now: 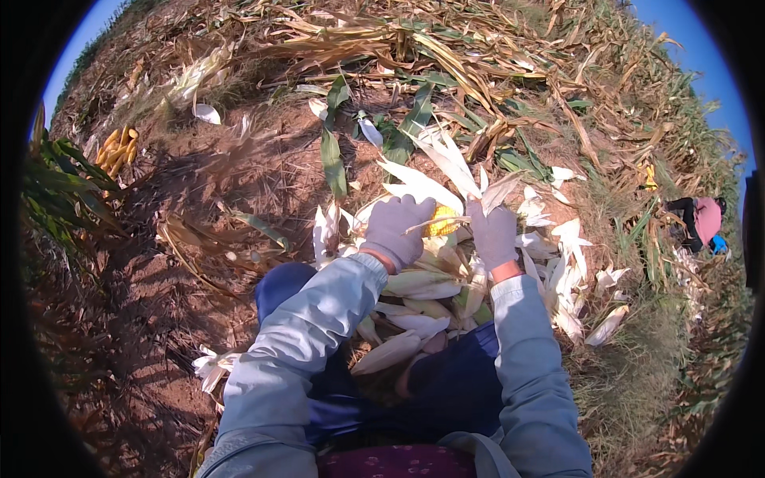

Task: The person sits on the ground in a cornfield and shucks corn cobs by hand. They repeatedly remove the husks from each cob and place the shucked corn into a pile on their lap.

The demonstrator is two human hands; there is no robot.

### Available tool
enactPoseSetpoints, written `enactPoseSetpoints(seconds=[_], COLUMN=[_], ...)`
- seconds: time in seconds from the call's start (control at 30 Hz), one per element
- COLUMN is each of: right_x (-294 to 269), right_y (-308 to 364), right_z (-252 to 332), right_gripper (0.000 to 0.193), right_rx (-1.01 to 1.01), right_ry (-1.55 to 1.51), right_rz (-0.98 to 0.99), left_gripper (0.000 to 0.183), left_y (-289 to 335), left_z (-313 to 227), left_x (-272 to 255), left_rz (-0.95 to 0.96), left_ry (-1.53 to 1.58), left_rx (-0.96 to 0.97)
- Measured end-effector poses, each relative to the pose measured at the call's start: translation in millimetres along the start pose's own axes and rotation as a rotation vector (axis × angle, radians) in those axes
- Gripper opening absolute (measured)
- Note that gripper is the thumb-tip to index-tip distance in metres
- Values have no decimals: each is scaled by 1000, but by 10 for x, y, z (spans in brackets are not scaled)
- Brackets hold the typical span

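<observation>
My left hand (397, 228), in a pale grey glove, is closed around an ear of corn (443, 222) whose yellow kernels show between my two hands. Gloved the same way, my right hand (495, 233) grips pale corn husk (451, 169) on the right side of that ear. Strips of the husk stand up and spread beyond my fingers. The fingertips of both hands are partly hidden. Beneath my hands, between my knees, lies a heap of ears still in their husks (418, 284).
Loose white husks (567, 271) lie to the right of the heap. A pile of bare yellow ears (118, 151) sits far left, beside green leaves (68, 187). Dry stalks (358, 44) cover the ground ahead. Another person (701, 223) is at the far right.
</observation>
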State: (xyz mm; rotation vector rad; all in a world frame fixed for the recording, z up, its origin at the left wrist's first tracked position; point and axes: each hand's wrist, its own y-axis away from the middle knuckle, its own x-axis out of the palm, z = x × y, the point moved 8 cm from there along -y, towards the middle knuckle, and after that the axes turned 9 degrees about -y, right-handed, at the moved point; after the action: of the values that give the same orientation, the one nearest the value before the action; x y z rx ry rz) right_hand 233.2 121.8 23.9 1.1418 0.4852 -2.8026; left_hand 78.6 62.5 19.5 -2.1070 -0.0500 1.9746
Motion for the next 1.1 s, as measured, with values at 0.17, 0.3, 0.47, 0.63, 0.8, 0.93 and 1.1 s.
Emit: enactPoseSetpoints(seconds=[0.17, 0.3, 0.47, 0.63, 0.8, 0.93, 1.1], right_x=[-614, -1606, -1935, -1812, -639, 131, 517], right_y=[-87, 236, 913, 572, 161, 210, 182], right_z=[-805, -1806, -2783, -2353, -1385, -211, 162], right_gripper=[32, 48, 80, 44, 31, 45, 37], right_rx=[-143, 502, 916, 645, 488, 406, 354], right_ry=[633, 453, 303, 457, -508, -808, -707], right_rz=[-259, -379, -453, -357, 71, 505, 570], left_gripper=[38, 46, 58, 56, 51, 42, 35], left_y=[33, 170, 147, 176, 192, 184, 197], left_z=[415, 868, 976, 774, 578, 390, 206], left_x=[44, -74, 361, 23, -220, -338, -313], left_rz=[160, 131, 22, 137, -72, -157, -255], left_ry=[-99, 355, 1046, 834, 438, 237, 62], left_rx=[-116, -393, -405, -385, -275, -157, 29])
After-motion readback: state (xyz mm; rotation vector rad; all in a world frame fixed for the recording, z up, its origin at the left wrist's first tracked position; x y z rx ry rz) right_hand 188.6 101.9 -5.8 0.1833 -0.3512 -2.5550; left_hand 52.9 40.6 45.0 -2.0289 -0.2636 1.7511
